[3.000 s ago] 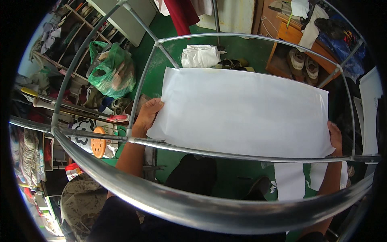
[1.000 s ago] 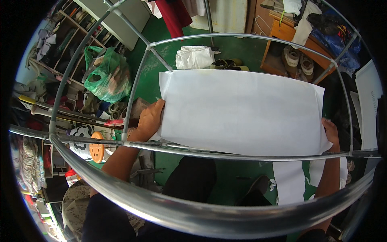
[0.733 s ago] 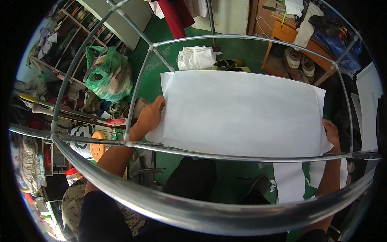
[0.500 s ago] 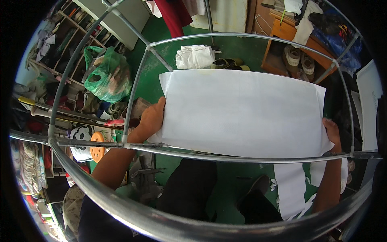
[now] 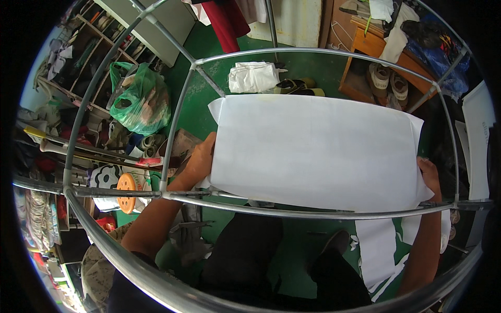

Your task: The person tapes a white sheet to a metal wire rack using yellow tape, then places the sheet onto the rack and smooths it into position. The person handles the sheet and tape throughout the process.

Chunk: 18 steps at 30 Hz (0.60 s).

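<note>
A large white sheet [image 5: 318,151], smooth and folded down along its ends, spans the space inside a metal tube frame [image 5: 313,51]. My left hand [image 5: 201,161] grips its left end, fingers bent behind the edge and partly hidden. At the opposite end, my right hand [image 5: 429,175] holds the right edge near the lower corner, its fingertips curled against the sheet. The frame's front bar passes just below the sheet, and both forearms run beneath it. What supports the sheet from underneath is hidden.
White strips and scraps [image 5: 378,253] lie on the green floor near my shoes. A green plastic bag [image 5: 141,101] stands at left by a crowded shoe rack. Beyond the sheet are a folded white bundle [image 5: 254,77], slippers and a wooden cabinet [image 5: 360,68]. An orange stool [image 5: 126,192] sits left.
The sheet, both hands and the frame appear slightly lower in the picture, along with much of the background. Both hands keep the same hold on the sheet's ends.
</note>
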Available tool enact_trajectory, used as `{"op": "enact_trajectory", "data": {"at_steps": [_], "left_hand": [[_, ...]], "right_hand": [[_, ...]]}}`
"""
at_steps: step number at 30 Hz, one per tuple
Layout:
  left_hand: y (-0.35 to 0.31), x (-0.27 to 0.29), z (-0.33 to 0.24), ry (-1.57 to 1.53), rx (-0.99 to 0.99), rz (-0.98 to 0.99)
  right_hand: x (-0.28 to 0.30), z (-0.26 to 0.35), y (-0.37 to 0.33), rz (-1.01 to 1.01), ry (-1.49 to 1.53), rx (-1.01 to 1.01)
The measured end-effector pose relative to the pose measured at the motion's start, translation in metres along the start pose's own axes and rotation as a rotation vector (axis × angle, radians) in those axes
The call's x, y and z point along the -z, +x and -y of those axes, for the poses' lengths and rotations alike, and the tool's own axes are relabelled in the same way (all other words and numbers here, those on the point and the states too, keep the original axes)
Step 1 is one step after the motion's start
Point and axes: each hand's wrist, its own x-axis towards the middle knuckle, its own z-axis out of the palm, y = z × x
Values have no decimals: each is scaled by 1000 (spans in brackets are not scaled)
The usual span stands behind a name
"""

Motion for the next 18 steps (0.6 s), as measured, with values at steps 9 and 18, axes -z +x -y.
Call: {"op": "enact_trajectory", "data": {"at_steps": [9,18], "left_hand": [[15,-10,19,-571,54,111],[30,2,8,-560,329,247]], "right_hand": [[6,-9,8,-54,-94,-19],[1,6,-5,-99,-78,-63]]}}
